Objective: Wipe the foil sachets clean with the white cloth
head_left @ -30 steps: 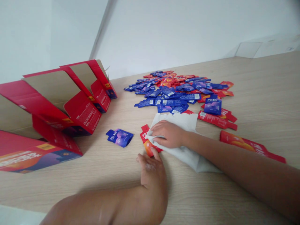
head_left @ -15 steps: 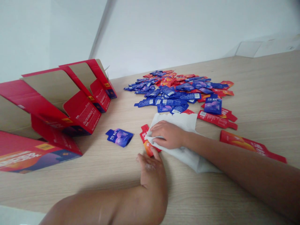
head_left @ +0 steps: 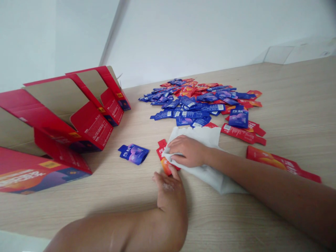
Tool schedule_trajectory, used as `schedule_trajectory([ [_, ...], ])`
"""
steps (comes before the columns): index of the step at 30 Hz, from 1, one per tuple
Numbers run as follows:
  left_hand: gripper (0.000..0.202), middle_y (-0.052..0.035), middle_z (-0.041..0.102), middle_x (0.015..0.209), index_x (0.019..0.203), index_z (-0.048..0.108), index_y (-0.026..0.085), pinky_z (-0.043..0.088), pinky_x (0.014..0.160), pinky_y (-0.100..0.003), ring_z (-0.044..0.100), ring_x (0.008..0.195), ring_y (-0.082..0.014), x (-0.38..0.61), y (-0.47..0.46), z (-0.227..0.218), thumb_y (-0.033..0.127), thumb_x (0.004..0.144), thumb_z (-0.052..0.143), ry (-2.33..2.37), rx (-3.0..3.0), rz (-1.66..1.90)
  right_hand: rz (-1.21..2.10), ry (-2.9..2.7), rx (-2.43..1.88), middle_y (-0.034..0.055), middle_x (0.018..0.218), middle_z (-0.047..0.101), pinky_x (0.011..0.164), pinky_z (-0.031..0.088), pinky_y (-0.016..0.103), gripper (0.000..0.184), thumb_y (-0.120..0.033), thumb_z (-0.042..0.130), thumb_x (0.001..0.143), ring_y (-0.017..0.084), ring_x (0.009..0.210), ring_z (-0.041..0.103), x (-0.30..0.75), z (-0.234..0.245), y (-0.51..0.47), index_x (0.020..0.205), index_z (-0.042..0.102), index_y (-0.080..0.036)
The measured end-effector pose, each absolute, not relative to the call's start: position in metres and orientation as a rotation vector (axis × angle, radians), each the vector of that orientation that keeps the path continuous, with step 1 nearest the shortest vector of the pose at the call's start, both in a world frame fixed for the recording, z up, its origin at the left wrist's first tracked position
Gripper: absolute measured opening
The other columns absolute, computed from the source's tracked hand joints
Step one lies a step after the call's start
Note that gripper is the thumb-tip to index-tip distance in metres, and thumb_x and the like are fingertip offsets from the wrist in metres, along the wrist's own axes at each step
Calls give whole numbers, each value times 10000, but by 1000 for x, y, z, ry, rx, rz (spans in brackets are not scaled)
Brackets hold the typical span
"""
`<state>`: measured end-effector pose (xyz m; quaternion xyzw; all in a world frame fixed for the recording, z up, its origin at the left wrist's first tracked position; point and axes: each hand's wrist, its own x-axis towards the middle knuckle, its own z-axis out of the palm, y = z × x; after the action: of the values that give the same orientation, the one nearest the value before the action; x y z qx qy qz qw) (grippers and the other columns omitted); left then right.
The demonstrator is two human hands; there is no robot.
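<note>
My right hand [head_left: 187,151] lies curled on a white cloth [head_left: 207,168] and presses it onto a red pouch [head_left: 163,157] on the wooden table [head_left: 288,105]. My left hand [head_left: 170,190] rests below it, fingertips pinning the near end of the same red pouch. A single blue pouch [head_left: 134,154] lies flat just left of the hands.
A heap of several blue and red pouches [head_left: 202,101] spreads behind the hands. Loose red pouches [head_left: 282,163] lie to the right. Open red cardboard boxes [head_left: 60,119] stand at the left, flaps up. A white wall rises behind the table.
</note>
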<state>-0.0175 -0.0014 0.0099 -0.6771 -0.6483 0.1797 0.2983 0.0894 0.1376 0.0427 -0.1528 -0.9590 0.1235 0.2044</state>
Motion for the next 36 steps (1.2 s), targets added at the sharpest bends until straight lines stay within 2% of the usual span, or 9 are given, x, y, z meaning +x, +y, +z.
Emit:
schedule_trajectory([
  [7, 482, -155, 731, 790, 1252, 568, 55, 471, 935, -423, 697, 794, -209, -15, 0, 12, 27, 845, 312, -1770, -1805, 493, 372, -2666, -487, 84, 976, 697, 887, 396, 365, 160, -231, 519, 879, 213, 973, 608, 89, 42, 141, 861, 657, -153],
  [11, 482, -176, 729, 795, 1243, 578, 52, 477, 926, -415, 699, 782, -215, -16, -1, 10, 21, 836, 322, -1733, -1785, 484, 362, -2675, -495, 88, 973, 695, 887, 393, 367, 166, -236, 519, 880, 214, 969, 606, 89, 42, 140, 861, 659, -149],
  [20, 480, -154, 736, 786, 1227, 591, 62, 484, 925, -414, 700, 777, -205, -17, -2, 10, 17, 834, 319, -1704, -1782, 497, 370, -2666, -497, 83, 950, 697, 875, 390, 358, 159, -227, 521, 873, 207, 946, 605, 89, 43, 139, 840, 658, -153],
  [25, 470, -194, 733, 837, 1233, 580, 39, 486, 921, -425, 702, 814, -225, -17, -2, 10, 21, 839, 326, -1741, -1814, 462, 365, -2667, -500, 80, 947, 696, 872, 393, 355, 156, -224, 523, 872, 205, 942, 606, 89, 42, 139, 833, 655, -151],
  [33, 469, -148, 731, 789, 1221, 596, 65, 477, 933, -426, 695, 786, -208, -16, -1, 8, 19, 832, 337, -1776, -1803, 421, 375, -2661, -497, 81, 952, 697, 865, 394, 354, 157, -219, 525, 869, 204, 937, 606, 88, 42, 140, 853, 665, -150],
  [36, 469, -176, 728, 800, 1224, 589, 40, 477, 936, -436, 696, 787, -218, -16, -1, 9, 14, 832, 331, -1782, -1833, 400, 380, -2661, -497, 82, 957, 698, 870, 394, 354, 159, -222, 524, 871, 205, 940, 608, 88, 42, 140, 846, 662, -148],
])
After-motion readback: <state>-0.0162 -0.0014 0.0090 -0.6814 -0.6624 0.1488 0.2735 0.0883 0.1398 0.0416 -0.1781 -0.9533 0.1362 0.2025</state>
